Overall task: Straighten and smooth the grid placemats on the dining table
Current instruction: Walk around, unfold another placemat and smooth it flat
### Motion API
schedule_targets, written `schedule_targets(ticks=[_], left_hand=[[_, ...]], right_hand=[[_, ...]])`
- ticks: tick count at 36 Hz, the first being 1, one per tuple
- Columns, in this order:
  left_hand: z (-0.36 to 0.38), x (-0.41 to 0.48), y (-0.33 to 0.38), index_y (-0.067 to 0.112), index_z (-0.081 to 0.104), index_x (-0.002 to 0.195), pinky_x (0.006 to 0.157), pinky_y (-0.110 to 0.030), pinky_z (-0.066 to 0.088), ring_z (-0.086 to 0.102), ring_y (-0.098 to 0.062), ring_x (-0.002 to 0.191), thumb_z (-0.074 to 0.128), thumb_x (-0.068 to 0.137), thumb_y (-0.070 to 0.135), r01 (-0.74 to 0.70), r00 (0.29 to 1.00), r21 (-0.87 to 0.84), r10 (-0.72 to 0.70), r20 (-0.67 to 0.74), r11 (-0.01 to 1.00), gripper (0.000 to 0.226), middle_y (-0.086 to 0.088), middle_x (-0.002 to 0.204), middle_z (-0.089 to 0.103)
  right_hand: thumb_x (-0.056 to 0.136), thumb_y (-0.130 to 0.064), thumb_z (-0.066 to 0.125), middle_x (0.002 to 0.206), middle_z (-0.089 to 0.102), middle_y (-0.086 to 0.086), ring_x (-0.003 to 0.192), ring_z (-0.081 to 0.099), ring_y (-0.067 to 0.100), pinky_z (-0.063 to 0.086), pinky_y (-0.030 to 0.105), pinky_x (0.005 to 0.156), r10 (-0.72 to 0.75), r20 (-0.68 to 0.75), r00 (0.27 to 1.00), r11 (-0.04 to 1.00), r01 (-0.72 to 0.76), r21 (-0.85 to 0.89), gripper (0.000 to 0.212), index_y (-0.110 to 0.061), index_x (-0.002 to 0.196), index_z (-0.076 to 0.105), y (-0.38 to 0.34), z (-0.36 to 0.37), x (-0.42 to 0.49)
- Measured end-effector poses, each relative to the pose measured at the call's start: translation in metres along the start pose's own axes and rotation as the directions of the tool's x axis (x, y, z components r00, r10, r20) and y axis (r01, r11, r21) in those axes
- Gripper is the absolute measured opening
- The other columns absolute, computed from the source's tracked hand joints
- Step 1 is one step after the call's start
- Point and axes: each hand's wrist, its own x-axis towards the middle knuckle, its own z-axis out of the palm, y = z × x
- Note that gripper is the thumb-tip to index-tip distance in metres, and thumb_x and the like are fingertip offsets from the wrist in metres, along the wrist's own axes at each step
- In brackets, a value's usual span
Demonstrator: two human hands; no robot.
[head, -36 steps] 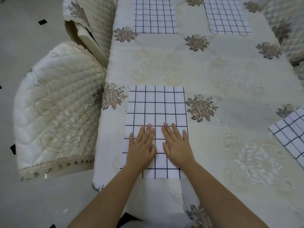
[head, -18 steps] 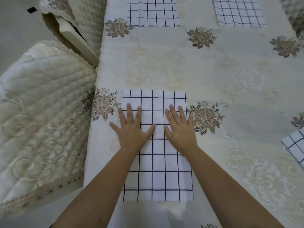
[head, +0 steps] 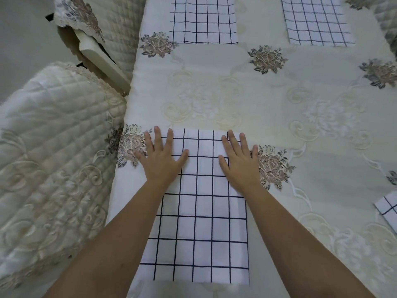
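The left hand point(head: 160, 161) and right hand point(head: 238, 163) lie flat with fingers straight and spread, grasping nothing. Both press the far corners of the placemat point(head: 202, 222), which stretches back between the forearms on the worktop point(head: 214, 67).

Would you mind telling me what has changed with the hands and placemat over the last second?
The left hand and right hand slid flat up the near placemat from its near half to its far edge, spreading apart toward its sides. Nothing was gripped or let go. That placemat, the far left placemat and the far right placemat lie as before.
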Motion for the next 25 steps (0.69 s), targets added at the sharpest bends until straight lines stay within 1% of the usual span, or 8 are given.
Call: schedule_targets(ticks=[3, 8, 10, 14, 16, 18, 22, 25], left_hand=[[-0.001, -0.006, -0.007, 0.033, 0.006, 0.149, 0.11, -0.062, -0.001, -0.012, -0.021, 0.145, 0.028, 0.091, 0.06, -0.016, 1.0, 0.005, 0.015, 0.006, 1.0, 0.068, 0.003, 0.158, -0.009], [0.0, -0.036, -0.032, 0.019, 0.032, 0.145, 0.109, -0.061, 0.013, 0.016, -0.024, 0.144, 0.015, 0.085, 0.05, -0.08, 0.994, -0.024, 0.078, -0.074, 0.997, 0.069, -0.004, 0.155, 0.02], [0.001, -0.051, -0.04, 0.021, 0.027, 0.146, 0.11, -0.058, 0.013, 0.011, -0.019, 0.145, 0.01, 0.085, 0.049, -0.074, 0.996, -0.034, 0.072, -0.058, 0.997, 0.069, 0.0, 0.157, 0.015], [0.004, -0.086, -0.051, 0.02, 0.024, 0.147, 0.111, -0.057, 0.012, 0.008, -0.018, 0.145, 0.005, 0.085, 0.047, -0.047, 0.998, -0.067, 0.044, -0.042, 0.997, 0.07, 0.0, 0.156, 0.014], [0.005, -0.103, -0.056, 0.021, 0.02, 0.147, 0.113, -0.055, 0.01, 0.008, -0.017, 0.145, 0.002, 0.084, 0.047, -0.034, 0.999, -0.05, 0.033, -0.018, 0.998, 0.07, 0.003, 0.156, 0.01], [0.008, -0.119, -0.06, 0.022, 0.018, 0.148, 0.114, -0.053, 0.009, 0.006, -0.017, 0.145, 0.0, 0.084, 0.047, -0.03, 1.0, -0.052, 0.031, 0.006, 0.998, 0.071, 0.005, 0.155, 0.007], [0.006, -0.146, -0.064, 0.015, 0.032, 0.144, 0.108, -0.059, 0.021, 0.024, -0.025, 0.141, 0.013, 0.089, 0.039, -0.033, 0.999, -0.059, 0.035, 0.021, 0.998, 0.063, -0.003, 0.153, 0.025], [0.006, -0.161, -0.067, 0.008, 0.046, 0.136, 0.097, -0.064, 0.033, 0.042, -0.034, 0.131, 0.025, 0.088, 0.031, -0.044, 0.999, -0.056, 0.044, 0.011, 0.997, 0.057, -0.012, 0.144, 0.043]], right_hand=[[0.081, -0.052, -0.003, 0.158, -0.002, -0.009, 0.146, -0.005, 0.017, 0.001, 0.05, 0.115, 0.008, -0.004, 1.0, 1.0, -0.008, 0.024, 0.073, -0.027, 0.149, 0.007, 0.003, 0.001, -0.007], [0.09, -0.045, 0.01, 0.155, 0.006, -0.008, 0.145, 0.004, 0.015, -0.007, 0.039, 0.114, 0.014, -0.096, 0.995, 0.999, -0.011, 0.035, 0.063, -0.021, 0.148, 0.017, 0.018, 0.012, -0.039], [0.092, -0.04, 0.017, 0.155, 0.013, -0.006, 0.145, 0.004, 0.013, -0.006, 0.039, 0.114, 0.024, -0.131, 0.991, 0.998, -0.017, 0.053, 0.059, -0.019, 0.147, 0.022, 0.023, 0.016, -0.055], [0.092, -0.037, 0.021, 0.155, 0.013, -0.005, 0.142, -0.014, 0.003, -0.002, 0.039, 0.114, 0.053, -0.163, 0.985, 0.995, -0.039, 0.092, 0.058, -0.018, 0.146, 0.023, 0.023, 0.022, -0.091], [0.09, -0.04, 0.014, 0.154, 0.003, -0.009, 0.14, -0.019, 0.0, -0.002, 0.039, 0.116, 0.076, -0.126, 0.989, 0.991, -0.061, 0.117, 0.06, -0.022, 0.147, 0.013, 0.02, 0.022, -0.112], [0.088, -0.043, 0.007, 0.153, -0.004, -0.012, 0.143, -0.011, 0.006, -0.002, 0.041, 0.115, 0.089, -0.082, 0.993, 0.987, -0.076, 0.141, 0.06, -0.024, 0.145, 0.003, 0.016, 0.026, -0.132], [0.091, -0.035, 0.021, 0.153, 0.016, -0.006, 0.142, 0.008, 0.013, 0.018, 0.051, 0.111, 0.147, -0.123, 0.981, 0.978, -0.126, 0.165, 0.058, -0.017, 0.146, 0.022, 0.01, 0.036, -0.163], [0.091, -0.034, 0.022, 0.153, 0.017, -0.006, 0.14, 0.006, 0.011, 0.021, 0.051, 0.11, 0.169, -0.121, 0.978, 0.976, -0.149, 0.162, 0.057, -0.016, 0.145, 0.023, 0.008, 0.042, -0.182]])
